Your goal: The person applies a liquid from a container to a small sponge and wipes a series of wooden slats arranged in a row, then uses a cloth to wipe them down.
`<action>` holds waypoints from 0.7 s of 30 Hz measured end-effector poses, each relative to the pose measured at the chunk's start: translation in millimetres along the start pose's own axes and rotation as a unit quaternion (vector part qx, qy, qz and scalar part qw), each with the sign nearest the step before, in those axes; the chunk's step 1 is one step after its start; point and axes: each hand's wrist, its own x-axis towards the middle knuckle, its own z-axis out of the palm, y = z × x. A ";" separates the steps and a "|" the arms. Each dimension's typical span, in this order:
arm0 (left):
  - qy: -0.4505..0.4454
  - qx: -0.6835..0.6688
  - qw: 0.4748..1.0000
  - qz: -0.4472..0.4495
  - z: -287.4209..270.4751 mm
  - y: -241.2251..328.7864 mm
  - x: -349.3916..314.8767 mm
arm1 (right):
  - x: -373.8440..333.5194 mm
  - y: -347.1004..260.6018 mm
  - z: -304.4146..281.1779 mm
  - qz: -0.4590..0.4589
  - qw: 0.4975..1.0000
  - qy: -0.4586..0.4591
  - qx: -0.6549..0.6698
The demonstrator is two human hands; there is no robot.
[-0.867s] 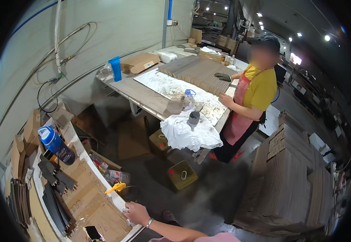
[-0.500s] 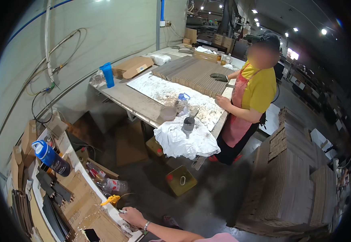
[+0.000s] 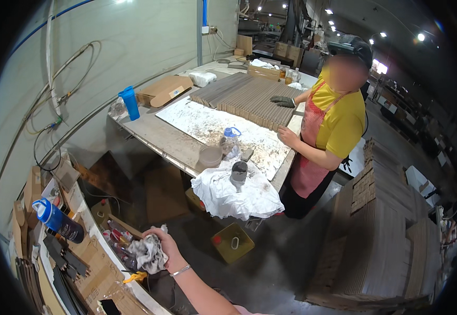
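My right hand is closed around a crumpled white rag with dark stains. It holds the rag off the bench, past the long edge of the cardboard-covered workbench. The rag hides part of several clear plastic bottles behind it. Just below the rag, a yellow-handled item rests on the bench edge; its kind is unclear. My left hand is outside the picture.
A blue drinking bottle and dark strips sit on my bench. A yellow-green can stands on the floor. Across the gap, a co-worker touches ribbed brown panels on a white-topped table. Panels are stacked at right.
My right hand has risen from the bench edge, and the rag, mostly hidden before, now shows clearly in it. The whole view has shifted slightly.
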 end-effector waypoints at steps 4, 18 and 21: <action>0.020 0.005 1.000 0.005 24.8 2.2 -4.4 | 3.2 -14.1 -26.5 0.011 0.995 0.010 0.097; 0.038 0.001 0.999 -0.013 52.6 -0.4 12.8 | -23.5 -35.8 -120.5 0.076 0.984 -0.002 0.158; 0.035 -0.001 0.999 -0.016 52.3 -0.6 17.6 | -34.8 -25.8 -134.4 0.109 0.981 -0.017 0.162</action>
